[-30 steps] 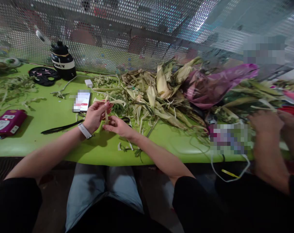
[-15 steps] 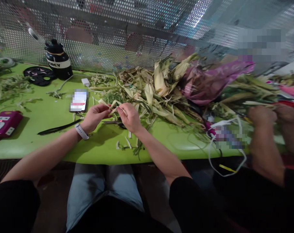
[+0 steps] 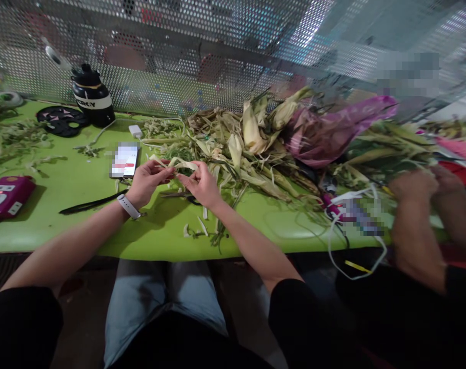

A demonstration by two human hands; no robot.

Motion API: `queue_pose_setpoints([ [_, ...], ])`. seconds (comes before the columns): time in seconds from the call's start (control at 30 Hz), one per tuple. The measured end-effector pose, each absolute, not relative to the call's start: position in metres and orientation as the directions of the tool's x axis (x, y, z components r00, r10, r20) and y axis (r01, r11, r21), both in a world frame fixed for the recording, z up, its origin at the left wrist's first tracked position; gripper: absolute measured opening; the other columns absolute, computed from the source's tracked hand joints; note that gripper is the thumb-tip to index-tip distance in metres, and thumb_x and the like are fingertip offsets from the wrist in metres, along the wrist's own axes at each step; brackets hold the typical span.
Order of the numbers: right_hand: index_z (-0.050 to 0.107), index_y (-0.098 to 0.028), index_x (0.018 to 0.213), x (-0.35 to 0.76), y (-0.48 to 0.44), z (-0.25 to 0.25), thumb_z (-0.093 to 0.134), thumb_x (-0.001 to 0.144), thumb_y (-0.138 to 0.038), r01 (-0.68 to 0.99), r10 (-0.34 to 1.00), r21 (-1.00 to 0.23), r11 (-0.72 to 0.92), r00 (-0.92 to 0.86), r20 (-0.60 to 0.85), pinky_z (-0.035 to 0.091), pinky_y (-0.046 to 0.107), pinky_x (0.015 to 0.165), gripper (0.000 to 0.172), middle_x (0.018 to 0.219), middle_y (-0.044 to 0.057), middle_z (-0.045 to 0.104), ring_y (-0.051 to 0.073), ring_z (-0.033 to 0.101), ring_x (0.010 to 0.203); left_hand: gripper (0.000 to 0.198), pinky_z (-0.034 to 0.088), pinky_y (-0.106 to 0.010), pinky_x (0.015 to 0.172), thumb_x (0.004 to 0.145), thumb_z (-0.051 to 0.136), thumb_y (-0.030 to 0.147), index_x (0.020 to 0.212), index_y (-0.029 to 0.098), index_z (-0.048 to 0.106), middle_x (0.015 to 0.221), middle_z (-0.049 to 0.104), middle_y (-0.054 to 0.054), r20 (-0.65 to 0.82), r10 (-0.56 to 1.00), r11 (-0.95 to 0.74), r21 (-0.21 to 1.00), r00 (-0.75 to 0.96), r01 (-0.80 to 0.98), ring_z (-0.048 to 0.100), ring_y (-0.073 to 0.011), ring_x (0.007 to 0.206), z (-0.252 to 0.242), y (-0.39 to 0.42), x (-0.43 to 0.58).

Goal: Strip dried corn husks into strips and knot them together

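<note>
A pale strip of corn husk (image 3: 184, 164) arches between my two hands above the green table (image 3: 159, 241). My left hand (image 3: 150, 179), with a white band on its wrist, pinches the husk strip between thumb and fingers. Thumb and forefinger of my right hand (image 3: 202, 185) are closed on the same strip, close to the left fingertips. Beneath the right hand lie dark-handled scissors (image 3: 179, 194), partly hidden. Small husk scraps (image 3: 202, 225) lie near the table's front edge. Behind my hands spreads a heap of dried corn husks (image 3: 251, 133).
A phone (image 3: 125, 160), a black strap (image 3: 92, 203) and a purple power adapter (image 3: 10, 197) lie to the left. A black bottle (image 3: 93, 97) stands by the perforated metal screen (image 3: 159, 66). At right are a pink plastic bag (image 3: 321, 136), a white cable (image 3: 330, 251) and another person's hands (image 3: 415, 184).
My right hand has shifted slightly left and turned, its fingers loosening and regripping. The husk strip now arches more openly between my hands. My left hand stays nearly in place.
</note>
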State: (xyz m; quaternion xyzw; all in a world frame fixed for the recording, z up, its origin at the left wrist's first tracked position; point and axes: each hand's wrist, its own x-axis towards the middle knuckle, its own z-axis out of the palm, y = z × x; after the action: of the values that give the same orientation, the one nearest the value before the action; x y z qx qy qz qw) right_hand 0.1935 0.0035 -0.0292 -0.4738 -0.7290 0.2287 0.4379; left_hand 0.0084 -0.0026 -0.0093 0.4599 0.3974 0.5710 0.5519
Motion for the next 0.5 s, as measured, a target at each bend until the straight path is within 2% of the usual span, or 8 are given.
queue_pose_setpoints([
  [0.1, 0.038, -0.021, 0.136, 0.192, 0.004, -0.033, 0.058, 0.088, -0.056, 0.529, 0.852, -0.686, 0.5, -0.158, 0.499, 0.041, 0.03, 0.055, 0.063, 0.066, -0.004, 0.058, 0.015, 0.052, 0.054, 0.045, 0.052, -0.024, 0.059, 0.055, 0.091, 0.037, 0.084, 0.017, 0.063, 0.077, 0.073, -0.002, 0.065, 0.998, -0.069, 0.959, -0.021, -0.276, 0.067, -0.0128, 0.065, -0.008, 0.002, 0.004],
  [0.17, 0.035, -0.021, 0.141, 0.191, 0.002, -0.034, 0.053, 0.092, -0.052, 0.574, 0.815, -0.618, 0.537, -0.166, 0.555, 0.043, 0.032, 0.058, 0.061, 0.07, 0.0, 0.061, 0.017, 0.053, 0.057, 0.042, 0.05, -0.023, 0.058, 0.056, 0.09, 0.037, 0.079, 0.017, 0.063, 0.076, 0.072, -0.002, 0.082, 0.996, -0.09, 0.962, -0.042, -0.256, 0.066, -0.0124, 0.064, -0.01, 0.005, 0.002],
  [0.2, 0.039, -0.02, 0.14, 0.191, 0.001, -0.034, 0.051, 0.094, -0.049, 0.607, 0.795, -0.57, 0.554, -0.182, 0.579, 0.044, 0.033, 0.061, 0.055, 0.073, 0.002, 0.062, 0.018, 0.055, 0.06, 0.039, 0.049, -0.022, 0.057, 0.057, 0.09, 0.036, 0.077, 0.016, 0.063, 0.075, 0.072, -0.002, 0.094, 0.994, -0.104, 0.965, -0.052, -0.242, 0.065, -0.0119, 0.064, -0.011, 0.006, 0.001],
  [0.3, 0.062, -0.019, 0.113, 0.189, -0.002, -0.033, 0.045, 0.099, -0.041, 0.706, 0.72, -0.358, 0.612, -0.309, 0.621, 0.045, 0.036, 0.069, 0.031, 0.081, 0.008, 0.065, 0.021, 0.059, 0.072, 0.028, 0.046, -0.021, 0.057, 0.063, 0.086, 0.034, 0.076, 0.015, 0.069, 0.071, 0.069, -0.002, 0.142, 0.988, -0.151, 0.972, -0.064, -0.179, 0.06, -0.0099, 0.062, -0.014, 0.008, 0.001],
  [0.33, 0.066, -0.019, 0.1, 0.189, -0.003, -0.032, 0.044, 0.099, -0.038, 0.721, 0.69, -0.278, 0.635, -0.367, 0.624, 0.044, 0.037, 0.07, 0.029, 0.08, 0.009, 0.065, 0.022, 0.059, 0.074, 0.026, 0.046, -0.022, 0.057, 0.065, 0.085, 0.032, 0.079, 0.015, 0.071, 0.071, 0.069, -0.002, 0.16, 0.985, -0.167, 0.974, -0.059, -0.155, 0.059, -0.0098, 0.062, -0.014, 0.008, 0.001],
  [0.4, 0.067, -0.02, 0.085, 0.19, -0.005, -0.028, 0.043, 0.1, -0.035, 0.721, 0.624, -0.147, 0.677, -0.457, 0.634, 0.043, 0.037, 0.073, 0.032, 0.078, 0.009, 0.064, 0.022, 0.058, 0.077, 0.025, 0.047, -0.023, 0.062, 0.067, 0.082, 0.03, 0.086, 0.016, 0.075, 0.075, 0.071, -0.003, 0.191, 0.981, -0.193, 0.976, -0.031, -0.102, 0.059, -0.011, 0.065, -0.015, 0.008, 0.001],
  [0.5, 0.067, -0.022, 0.083, 0.191, -0.007, -0.021, 0.049, 0.098, -0.035, 0.703, 0.523, -0.061, 0.709, -0.465, 0.714, 0.044, 0.037, 0.081, 0.027, 0.088, 0.009, 0.066, 0.022, 0.06, 0.088, 0.023, 0.05, -0.027, 0.073, 0.069, 0.08, 0.029, 0.088, 0.017, 0.076, 0.085, 0.073, -0.006, 0.222, 0.971, -0.223, 0.975, 0.084, -0.001, 0.063, -0.0153, 0.076, -0.013, 0.005, 0.001],
])
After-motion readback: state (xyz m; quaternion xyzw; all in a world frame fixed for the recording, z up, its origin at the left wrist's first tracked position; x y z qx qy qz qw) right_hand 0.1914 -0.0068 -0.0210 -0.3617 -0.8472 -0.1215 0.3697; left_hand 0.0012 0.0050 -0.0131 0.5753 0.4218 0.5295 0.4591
